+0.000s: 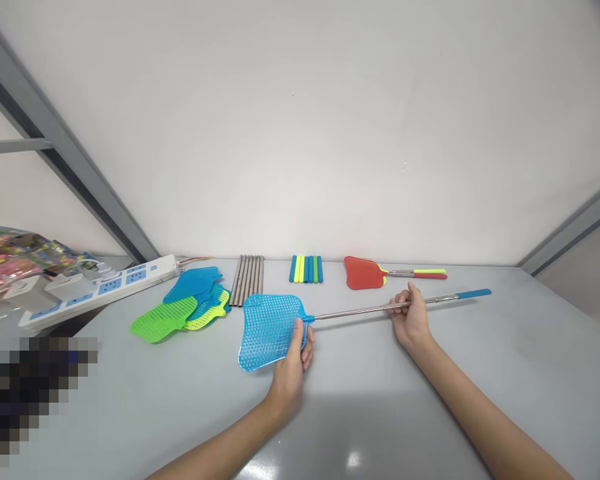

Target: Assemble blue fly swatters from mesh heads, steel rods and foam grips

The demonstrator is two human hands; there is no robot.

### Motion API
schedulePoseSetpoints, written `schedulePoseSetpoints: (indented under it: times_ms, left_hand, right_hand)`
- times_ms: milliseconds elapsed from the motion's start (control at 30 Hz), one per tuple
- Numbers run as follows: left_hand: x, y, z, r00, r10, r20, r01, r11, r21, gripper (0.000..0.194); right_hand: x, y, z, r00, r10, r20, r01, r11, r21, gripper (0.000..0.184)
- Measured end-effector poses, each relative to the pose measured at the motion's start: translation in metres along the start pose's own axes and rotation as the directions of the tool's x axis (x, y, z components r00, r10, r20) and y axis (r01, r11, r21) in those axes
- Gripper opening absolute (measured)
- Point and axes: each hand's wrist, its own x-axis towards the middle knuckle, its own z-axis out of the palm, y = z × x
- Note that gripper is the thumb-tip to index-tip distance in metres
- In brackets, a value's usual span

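A blue fly swatter with a long extended metal rod and a blue grip is held across the front of me, its head to the left. My left hand pinches the neck where the head meets the rod, thumb on top. Around the middle of the rod my right hand is closed, fingers curled underneath. The blue grip sticks out to the right, above the grey table. Behind the rod lies a red swatter on a yellow one, with their red and yellow grips pointing right.
Loose swatter heads in blue, green and yellow lie at the left. Several metal rods and several coloured grip sleeves line the wall. A white power strip with plugs and colourful packages occupy the far left.
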Motion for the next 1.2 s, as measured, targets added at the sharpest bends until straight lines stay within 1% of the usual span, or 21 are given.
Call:
schedulePoseSetpoints:
  times_ms: [67,167,300,400,533,700,767,900,967,1067,1133,1200]
  left_hand:
    - [0.0,0.001,0.0,1.0,-0.006,-0.004,0.006,1.0,-0.015,0.037]
    - [0.002,0.003,0.001,1.0,-0.012,-0.029,0.011,0.999,-0.043,0.037]
    - [0.004,0.005,0.001,0.995,-0.058,-0.076,0.053,0.996,-0.073,0.037]
    - [0.004,0.005,0.002,0.995,-0.062,-0.072,0.058,0.997,-0.055,0.037]
    - [0.003,0.004,0.002,0.998,-0.031,-0.049,0.029,0.999,-0.031,0.036]
    - [0.004,0.006,0.001,0.995,-0.064,-0.075,0.059,0.996,-0.062,0.036]
    - [0.004,0.006,0.001,0.996,-0.061,-0.072,0.056,0.996,-0.068,0.036]
    - [0.003,0.005,0.002,0.998,-0.05,-0.05,0.048,0.998,-0.047,0.038]
    - [0.002,0.004,0.002,0.999,-0.037,-0.04,0.035,0.999,-0.036,0.037]
    - [0.0,0.001,0.002,1.0,-0.017,-0.018,0.016,1.0,-0.018,0.037]
    - [0.0,0.002,0.0,1.0,-0.017,-0.021,0.016,1.0,-0.021,0.037]
    - [0.003,0.004,-0.001,0.998,-0.032,-0.05,0.029,0.999,-0.045,0.037]
  right_hand:
    - [0.005,-0.003,-0.003,0.999,0.006,-0.033,-0.005,1.0,0.023,0.037]
    - [0.014,-0.009,-0.009,0.992,0.027,-0.122,-0.017,0.996,0.083,0.034]
    - [0.026,-0.017,-0.019,0.975,0.01,-0.223,0.021,0.991,0.135,0.031]
    - [0.032,-0.022,-0.024,0.965,0.009,-0.263,0.035,0.986,0.16,0.029]
    - [0.038,-0.024,-0.029,0.963,0.021,-0.267,0.029,0.983,0.183,0.028]
    - [0.044,-0.03,-0.036,0.971,0.041,-0.237,0.01,0.978,0.21,0.03]
    - [0.044,-0.034,-0.038,0.975,0.05,-0.214,0.0,0.973,0.229,0.034]
    - [0.043,-0.04,-0.042,0.982,0.053,-0.182,-0.003,0.964,0.264,0.048]
    - [0.044,-0.042,-0.044,0.979,0.074,-0.192,-0.011,0.951,0.308,0.052]
    - [0.047,-0.045,-0.049,0.967,0.107,-0.232,-0.014,0.929,0.37,0.051]
    - [0.052,-0.049,-0.055,0.961,0.098,-0.259,0.006,0.927,0.375,0.049]
    - [0.058,-0.054,-0.062,0.958,0.08,-0.276,0.029,0.928,0.371,0.047]
